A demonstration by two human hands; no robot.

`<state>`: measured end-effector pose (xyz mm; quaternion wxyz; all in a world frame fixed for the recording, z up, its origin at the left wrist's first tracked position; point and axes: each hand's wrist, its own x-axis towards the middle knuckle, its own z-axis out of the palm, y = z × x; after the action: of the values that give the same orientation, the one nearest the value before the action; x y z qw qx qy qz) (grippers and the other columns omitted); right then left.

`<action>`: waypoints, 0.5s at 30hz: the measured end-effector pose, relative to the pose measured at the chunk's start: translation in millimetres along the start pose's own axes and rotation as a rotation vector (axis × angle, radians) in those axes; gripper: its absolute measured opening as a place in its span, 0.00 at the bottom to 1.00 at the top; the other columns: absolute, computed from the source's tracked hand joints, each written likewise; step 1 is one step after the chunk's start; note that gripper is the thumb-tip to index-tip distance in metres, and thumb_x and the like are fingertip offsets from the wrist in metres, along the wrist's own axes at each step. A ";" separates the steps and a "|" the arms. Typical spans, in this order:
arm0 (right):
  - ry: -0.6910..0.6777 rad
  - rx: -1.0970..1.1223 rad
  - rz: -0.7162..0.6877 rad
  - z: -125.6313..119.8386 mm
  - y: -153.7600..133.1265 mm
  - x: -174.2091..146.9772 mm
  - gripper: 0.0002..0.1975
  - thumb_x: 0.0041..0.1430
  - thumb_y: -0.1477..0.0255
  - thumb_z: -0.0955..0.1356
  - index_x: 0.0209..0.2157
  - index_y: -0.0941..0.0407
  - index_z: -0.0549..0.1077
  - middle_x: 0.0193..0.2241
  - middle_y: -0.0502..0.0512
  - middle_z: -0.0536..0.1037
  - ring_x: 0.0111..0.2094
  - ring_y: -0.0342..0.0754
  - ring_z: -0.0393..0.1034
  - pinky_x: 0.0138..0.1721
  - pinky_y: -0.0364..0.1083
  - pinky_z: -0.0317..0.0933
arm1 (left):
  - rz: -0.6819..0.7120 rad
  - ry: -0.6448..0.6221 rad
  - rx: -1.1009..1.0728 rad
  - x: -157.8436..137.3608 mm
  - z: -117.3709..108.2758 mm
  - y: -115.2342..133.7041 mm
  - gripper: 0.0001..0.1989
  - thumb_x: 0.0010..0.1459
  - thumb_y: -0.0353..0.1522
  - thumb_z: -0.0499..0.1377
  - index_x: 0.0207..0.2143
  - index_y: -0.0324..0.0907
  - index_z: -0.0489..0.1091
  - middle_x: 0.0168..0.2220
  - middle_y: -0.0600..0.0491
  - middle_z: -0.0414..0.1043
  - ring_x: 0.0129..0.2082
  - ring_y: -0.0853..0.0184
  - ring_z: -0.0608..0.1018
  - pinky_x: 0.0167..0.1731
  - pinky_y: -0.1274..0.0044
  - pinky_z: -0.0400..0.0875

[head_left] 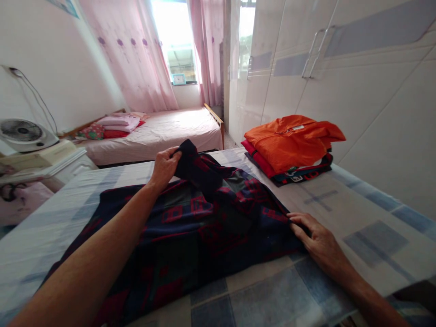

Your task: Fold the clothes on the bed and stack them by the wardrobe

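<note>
A dark navy sweater with red and green patterns lies spread over the checked bed sheet in front of me. My left hand pinches a dark cuff or sleeve end of it, lifted a little above the rest. At the garment's right edge, my right hand grips the fabric between thumb and fingers. Past the right hand sits a stack of folded clothes, topped by an orange shirt.
The blue and white sheet covers the bed under the clothes. White wardrobe doors line the right side. Further back is a second bed below a curtained window. A fan stands on a cabinet at left.
</note>
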<state>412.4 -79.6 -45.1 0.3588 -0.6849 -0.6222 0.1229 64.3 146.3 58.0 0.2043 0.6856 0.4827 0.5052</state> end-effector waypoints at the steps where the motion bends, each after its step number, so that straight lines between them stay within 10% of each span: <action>1: -0.001 -0.003 -0.008 0.2 0.5 0.1 0.12 0.58 0.61 0.62 0.33 0.52 0.72 0.44 0.55 0.75 0.45 0.52 0.70 0.48 0.52 0.62 | -0.002 0.019 0.096 -1.1 -6.6 -2.4 0.18 0.53 0.35 0.53 0.42 0.38 0.75 0.34 0.52 0.76 0.35 0.64 0.74 0.38 0.76 0.67; 10: 0.015 -0.046 -0.038 0.8 2.4 1.9 0.13 0.58 0.60 0.61 0.34 0.52 0.72 0.43 0.56 0.75 0.45 0.53 0.70 0.47 0.53 0.64 | 0.039 0.233 0.468 -10.7 -80.2 5.5 0.19 0.56 0.35 0.53 0.48 0.36 0.71 0.43 0.51 0.72 0.46 0.65 0.69 0.52 0.74 0.60; 15: -0.012 -0.082 -0.065 0.3 7.9 3.2 0.14 0.58 0.59 0.61 0.35 0.53 0.72 0.43 0.56 0.74 0.44 0.53 0.70 0.48 0.54 0.63 | -0.137 0.165 0.476 -42.7 -112.7 -24.4 0.14 0.50 0.33 0.58 0.38 0.36 0.74 0.38 0.51 0.74 0.39 0.64 0.72 0.42 0.75 0.66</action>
<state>418.8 -76.2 -49.5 0.3304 -0.6776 -0.6509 0.0894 -48.2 96.9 64.0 0.0310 0.6365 0.6485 0.4163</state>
